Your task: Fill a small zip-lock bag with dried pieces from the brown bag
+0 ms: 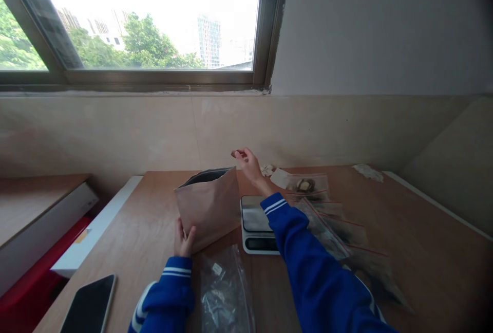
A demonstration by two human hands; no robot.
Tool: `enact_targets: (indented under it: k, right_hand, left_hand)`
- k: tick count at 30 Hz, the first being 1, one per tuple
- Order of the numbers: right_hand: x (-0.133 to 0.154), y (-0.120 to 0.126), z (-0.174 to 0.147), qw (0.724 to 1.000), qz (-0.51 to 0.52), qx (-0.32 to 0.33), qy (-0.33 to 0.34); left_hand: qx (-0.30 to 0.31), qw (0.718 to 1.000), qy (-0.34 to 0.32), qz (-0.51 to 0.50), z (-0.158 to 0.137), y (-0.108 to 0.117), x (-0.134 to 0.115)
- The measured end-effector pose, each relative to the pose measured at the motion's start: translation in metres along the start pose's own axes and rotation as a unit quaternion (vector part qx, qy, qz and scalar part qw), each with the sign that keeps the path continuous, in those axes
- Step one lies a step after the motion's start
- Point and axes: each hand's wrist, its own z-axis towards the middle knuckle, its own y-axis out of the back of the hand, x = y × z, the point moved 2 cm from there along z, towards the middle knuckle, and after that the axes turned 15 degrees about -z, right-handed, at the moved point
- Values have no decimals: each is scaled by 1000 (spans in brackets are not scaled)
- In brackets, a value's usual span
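Note:
A brown paper pouch (pixel 210 207) stands upright and open on the wooden table (pixel 146 230). My left hand (pixel 183 240) grips its lower left corner. My right hand (pixel 248 164) is raised just right of the pouch's open mouth, pinching a small dark piece (pixel 234 154) between the fingertips. A small digital scale (pixel 257 225) sits right of the pouch, under my right forearm. In front of me lies a clear plastic bag (pixel 225 292) with dark contents.
Several clear zip bags (pixel 335 220) with red seal strips lie in a row at the right. A black phone (pixel 89 304) lies at the table's front left. Crumpled white paper (pixel 367 171) sits at the far right. A tiled wall and window stand behind.

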Motion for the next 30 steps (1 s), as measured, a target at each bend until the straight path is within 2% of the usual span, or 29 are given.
enact_targets:
  k: [1,3,6,9,14,17,20,22,24,26,28,30]
  right_hand:
    - [17,11,1,998,51,-9,46]
    - [48,28,-1,985,76,26,152]
    - [73,36,-8,961,6,94,260]
    - [73,34,-13,954,-46,121,271]
    - [66,38,-27,960,-43,115,252]
    - [64,47,-45,962,-30,115,247]
    - [43,63,-76,980,-12,61,187]
    - [11,74,-104,995,-32,6,97]
    - [-29,84,-137,995,-97,-28,8]
    - [-67,92,-173,976,-195,-34,-94]
    - [-97,98,-205,934,-295,-12,-201]
    - [-115,102,-229,893,-355,11,-276]
  left_hand:
    - [-12,1000,0,4,-3,-3,-3]
    - [-25,1000,-4,10,-9,-13,-12]
    - [-28,999,-14,16,-17,-26,-27]
    - [-30,999,-6,26,-21,-32,-35]
    - [-17,999,11,25,-22,-33,-37]
    - [-10,1000,12,22,-21,-31,-38]
    - [-1,1000,-7,23,-21,-29,-38]
    - [13,1000,1,10,-20,-27,-35]
    - [19,1000,13,-11,-19,-25,-30]
    - [25,999,18,-29,-17,-23,-25]
    - [42,998,22,-46,-14,-22,-21]
    - [56,996,27,-62,-11,-20,-18]
